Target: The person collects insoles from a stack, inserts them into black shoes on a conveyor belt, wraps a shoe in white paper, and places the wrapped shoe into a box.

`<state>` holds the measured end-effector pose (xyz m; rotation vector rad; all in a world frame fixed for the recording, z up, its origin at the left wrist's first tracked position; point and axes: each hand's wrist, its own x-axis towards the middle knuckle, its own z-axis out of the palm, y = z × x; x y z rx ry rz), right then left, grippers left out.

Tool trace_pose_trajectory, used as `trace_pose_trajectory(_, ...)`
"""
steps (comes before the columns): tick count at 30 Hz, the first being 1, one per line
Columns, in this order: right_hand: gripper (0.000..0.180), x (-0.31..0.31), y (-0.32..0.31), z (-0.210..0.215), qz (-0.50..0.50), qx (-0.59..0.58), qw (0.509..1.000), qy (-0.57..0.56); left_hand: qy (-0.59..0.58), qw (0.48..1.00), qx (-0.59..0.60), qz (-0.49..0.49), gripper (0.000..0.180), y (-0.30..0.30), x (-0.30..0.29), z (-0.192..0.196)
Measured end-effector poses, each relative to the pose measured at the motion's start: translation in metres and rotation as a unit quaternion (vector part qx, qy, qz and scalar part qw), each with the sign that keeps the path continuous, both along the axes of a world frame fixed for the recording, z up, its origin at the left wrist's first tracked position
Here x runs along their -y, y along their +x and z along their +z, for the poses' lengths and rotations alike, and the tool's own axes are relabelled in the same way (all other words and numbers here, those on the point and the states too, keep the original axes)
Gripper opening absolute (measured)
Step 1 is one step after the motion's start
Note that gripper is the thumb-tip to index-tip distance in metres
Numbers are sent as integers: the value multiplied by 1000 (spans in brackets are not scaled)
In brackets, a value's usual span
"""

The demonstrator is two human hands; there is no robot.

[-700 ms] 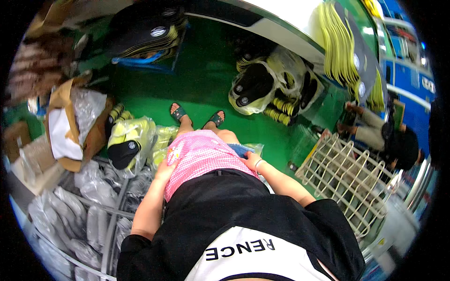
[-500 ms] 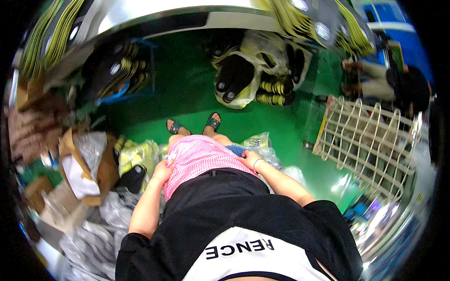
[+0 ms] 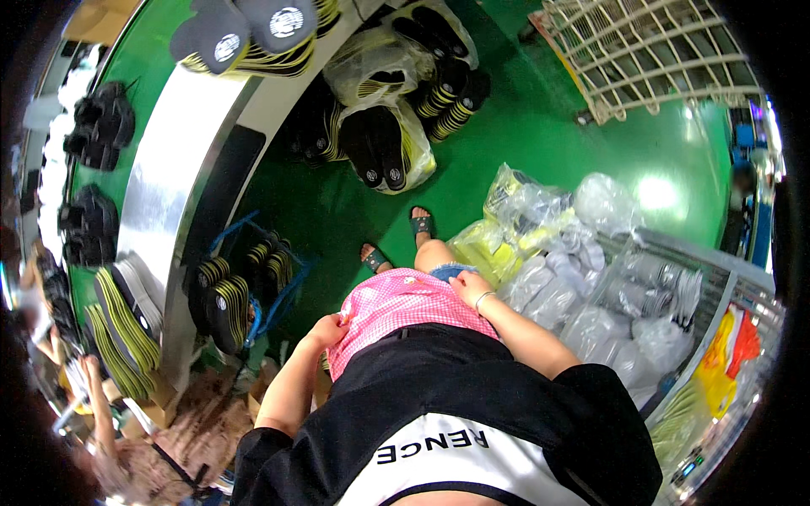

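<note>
A pink checked apron (image 3: 396, 302) hangs from my waist over blue denim shorts (image 3: 452, 271). My left hand (image 3: 327, 331) pinches the apron's left edge. At the opposite edge, beside the shorts, my right hand (image 3: 469, 289) has its fingers curled on the apron cloth. Beyond my feet, black and yellow shoe insoles (image 3: 384, 145) lie on the floor in clear plastic bags. More insole stacks (image 3: 226, 310) stand by a blue-framed holder to my left.
A curved metal-topped table (image 3: 173, 160) bears insole stacks (image 3: 253, 38). Bagged goods (image 3: 548, 287) fill a grey wire bin (image 3: 713, 325) on my right. A cream rack cart (image 3: 650, 59) stands at the far right. Another person's arm (image 3: 99, 405) shows at lower left.
My view and body have turned to the right; the table has swung to the left and the wire bin has come into view. Both hands stay at the apron's edges.
</note>
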<state>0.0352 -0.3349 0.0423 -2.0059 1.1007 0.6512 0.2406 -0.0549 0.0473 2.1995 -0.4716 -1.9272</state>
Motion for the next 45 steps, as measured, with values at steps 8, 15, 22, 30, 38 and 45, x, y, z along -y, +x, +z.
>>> trace_pose_trajectory(8, 26, 22, 3, -4, -67, 21, 997, 12, -4, 976, 216, -40, 50, 40, 74, -10)
trace_pose_trajectory(15, 18, 82, 51, -44, -49, 139, 987, 68, -13, 980, 192, 48, 41, 90, 200, -51)
trace_pose_trajectory(22, 18, 158, 97, -95, -15, 133, 982, 136, -29, 979, 147, 140, 40, 136, 345, -143)
trace_pose_trajectory(30, 18, 197, 185, -194, 39, 193, 971, 136, -53, 969, 156, 183, 40, 213, 461, -291)
trace_pose_trajectory(38, 21, 201, 260, -258, 230, 253, 932, 123, -123, 902, 48, 411, 19, 330, 526, -375)
trace_pose_trajectory(45, 24, 250, 270, -240, 339, 320, 879, 98, -428, 880, 170, 117, 31, 380, 584, -320)
